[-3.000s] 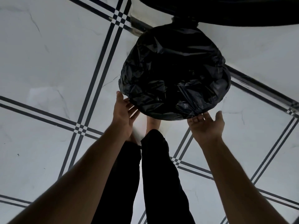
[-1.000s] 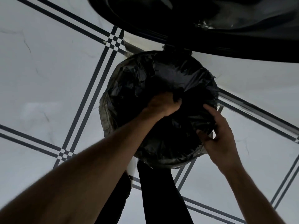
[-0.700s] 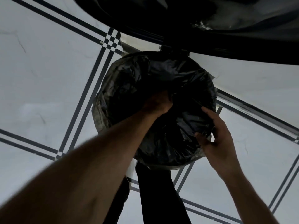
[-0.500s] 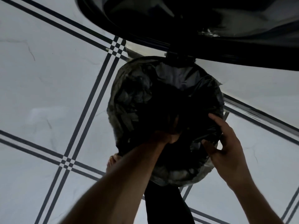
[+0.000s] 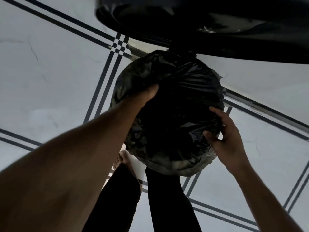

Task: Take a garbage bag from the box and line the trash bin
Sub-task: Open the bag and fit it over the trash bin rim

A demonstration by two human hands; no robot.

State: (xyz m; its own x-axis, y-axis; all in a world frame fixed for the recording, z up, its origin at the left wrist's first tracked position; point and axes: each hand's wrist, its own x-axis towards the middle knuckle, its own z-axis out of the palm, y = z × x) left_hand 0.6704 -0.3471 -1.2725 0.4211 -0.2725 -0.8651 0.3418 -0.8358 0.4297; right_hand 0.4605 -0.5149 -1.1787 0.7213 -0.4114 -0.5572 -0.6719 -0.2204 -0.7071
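1. While the trash bin is standing on the tiled floor before the person's legs, the black garbage bag is lying draped over its rim.
2. The left hand is reaching inside the bag, fingers hidden, grip unclear.
3. The right hand is pinching the bag's edge at the right rim.

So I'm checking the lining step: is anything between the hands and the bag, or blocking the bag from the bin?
Nothing visible. The left hand is pushed into the garbage bag, the right hand grips its edge at the near rim, and the lid is up.
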